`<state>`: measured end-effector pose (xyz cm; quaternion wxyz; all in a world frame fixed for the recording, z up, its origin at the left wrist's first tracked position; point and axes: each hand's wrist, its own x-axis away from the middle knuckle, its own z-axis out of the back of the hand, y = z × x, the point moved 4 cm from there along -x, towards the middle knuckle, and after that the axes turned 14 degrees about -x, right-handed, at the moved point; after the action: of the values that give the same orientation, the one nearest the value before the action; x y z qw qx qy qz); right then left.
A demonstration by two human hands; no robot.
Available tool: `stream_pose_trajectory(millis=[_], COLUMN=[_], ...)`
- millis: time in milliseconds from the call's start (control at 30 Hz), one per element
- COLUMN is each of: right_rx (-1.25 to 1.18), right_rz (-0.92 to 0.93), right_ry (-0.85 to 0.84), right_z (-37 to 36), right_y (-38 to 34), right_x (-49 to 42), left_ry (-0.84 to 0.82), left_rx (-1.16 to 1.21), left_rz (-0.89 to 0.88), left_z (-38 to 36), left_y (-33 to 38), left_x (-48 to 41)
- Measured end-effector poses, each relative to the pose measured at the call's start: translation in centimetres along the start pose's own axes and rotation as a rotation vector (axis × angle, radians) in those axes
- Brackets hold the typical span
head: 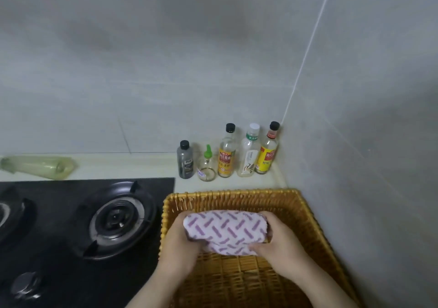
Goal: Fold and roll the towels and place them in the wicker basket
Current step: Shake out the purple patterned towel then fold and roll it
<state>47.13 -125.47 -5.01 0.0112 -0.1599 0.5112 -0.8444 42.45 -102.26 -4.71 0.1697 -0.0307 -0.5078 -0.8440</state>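
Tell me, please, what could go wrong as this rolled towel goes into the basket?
The left hand and right hand grip the rolled towel at its ends; releasing unevenly might loosen the roll. The wicker basket sits beside the gas burner, so a loose edge could drape onto it.

head cam | wide-angle | faces forward-down, close over wicker basket and stove | single view
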Motion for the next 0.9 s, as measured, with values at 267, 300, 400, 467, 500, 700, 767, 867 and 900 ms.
stream_pose_trajectory(millis=[267,300,400,467,500,700,767,867,900], right_rx=[0.145,0.149,0.136,0.098,0.066,-0.087,-0.106,-0.134,-0.167], right_rz=[0.030,0.029,0.018,0.016,0.007,0.002,0.016,0.043,0.032], right_ry=[-0.114,-0.122,-0.109,-0.106,-0.108,-0.074,-0.083,-0.114,-0.140], right_z=[-4.1,-4.8,-6.7,-7.7,-8.0,-8.1,-8.0,-7.8,-7.7], right_y=[4.3,4.7,5.9,6.5,6.8,8.2,8.1,7.5,7.3], right_x=[-6.1,-6.7,-8.1,-9.0,-9.4,-10.7,-10.6,-10.3,-10.3], left_ry=[0.345,0.399,0.494,0.519,0.525,0.461,0.412,0.299,0.286], left_rx=[0.181,0.199,0.218,0.210,0.195,0.356,0.782,1.435,1.534], left_rz=[0.426,0.459,0.552,0.598,0.617,0.818,0.877,0.802,0.796], left_z=[-4.9,-5.3,-6.0,-6.3,-6.5,-7.8,-8.3,-8.4,-8.2], left_y=[-3.1,-3.4,-4.5,-5.3,-5.5,-6.2,-6.4,-6.1,-6.1], left_x=[-1.9,-2.1,-2.8,-3.3,-3.5,-3.8,-3.3,-2.8,-2.6])
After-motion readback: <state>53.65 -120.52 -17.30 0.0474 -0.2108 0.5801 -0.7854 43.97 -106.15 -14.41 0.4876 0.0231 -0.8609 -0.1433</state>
